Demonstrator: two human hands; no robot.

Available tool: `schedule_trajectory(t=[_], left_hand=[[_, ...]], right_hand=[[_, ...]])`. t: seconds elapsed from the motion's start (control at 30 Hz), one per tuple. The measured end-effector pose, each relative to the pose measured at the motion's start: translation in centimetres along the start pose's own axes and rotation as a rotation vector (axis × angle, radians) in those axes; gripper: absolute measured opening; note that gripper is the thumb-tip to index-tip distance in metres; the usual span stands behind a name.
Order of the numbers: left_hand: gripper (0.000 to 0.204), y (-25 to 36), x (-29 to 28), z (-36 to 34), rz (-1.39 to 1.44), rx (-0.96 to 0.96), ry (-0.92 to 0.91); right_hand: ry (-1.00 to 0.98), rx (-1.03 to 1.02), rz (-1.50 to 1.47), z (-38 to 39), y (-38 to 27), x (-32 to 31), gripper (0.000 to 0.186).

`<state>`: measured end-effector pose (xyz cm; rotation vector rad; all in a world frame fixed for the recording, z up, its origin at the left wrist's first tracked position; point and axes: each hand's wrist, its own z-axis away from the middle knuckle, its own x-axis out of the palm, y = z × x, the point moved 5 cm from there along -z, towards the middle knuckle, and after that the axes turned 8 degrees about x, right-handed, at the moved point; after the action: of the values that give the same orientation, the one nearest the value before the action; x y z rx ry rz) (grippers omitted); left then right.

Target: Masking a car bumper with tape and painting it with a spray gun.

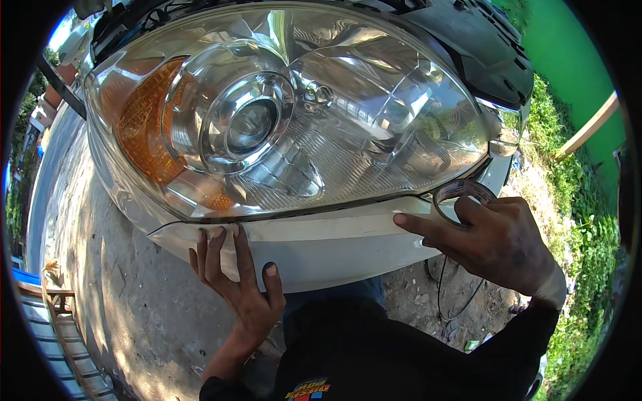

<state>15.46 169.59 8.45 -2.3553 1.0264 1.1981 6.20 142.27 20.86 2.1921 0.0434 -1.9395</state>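
A large car headlight with an amber section at its left fills the upper middle, above a pale bumper. A thin light strip of tape runs along the bumper just under the lens. My left hand has its fingers spread, their tips resting on the bumper and the strip's left part. My right hand grips a roll of tape, its index finger stretched onto the right part of the strip.
Dark engine-bay trim sits behind the headlight. A green wall with a leaning wooden board and weeds is at the right. A black cable lies on the dirt ground; corrugated sheeting is at lower left.
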Motion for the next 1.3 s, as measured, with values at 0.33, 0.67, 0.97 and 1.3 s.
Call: schedule_trajectory(t=[0.33,0.67,0.97,1.3], left_hand=[[0.060,-0.2,-0.1,0.3,-0.075,-0.005,-0.058],[0.061,0.5,-0.2,0.0,-0.113,0.068,-0.102],[0.062,0.9,0.0,-0.4,-0.110,0.088,-0.134],[0.059,3.1,0.4,-1.6,-0.057,0.180,-0.157]], right_hand=[[0.004,0.000,0.078,-0.3,-0.2,1.4,0.052],[0.099,0.036,0.190,-0.3,-0.4,2.1,0.056],[0.055,0.031,0.176,-0.5,-0.3,1.9,0.054],[0.048,0.038,0.163,-0.6,-0.3,1.9,0.056]])
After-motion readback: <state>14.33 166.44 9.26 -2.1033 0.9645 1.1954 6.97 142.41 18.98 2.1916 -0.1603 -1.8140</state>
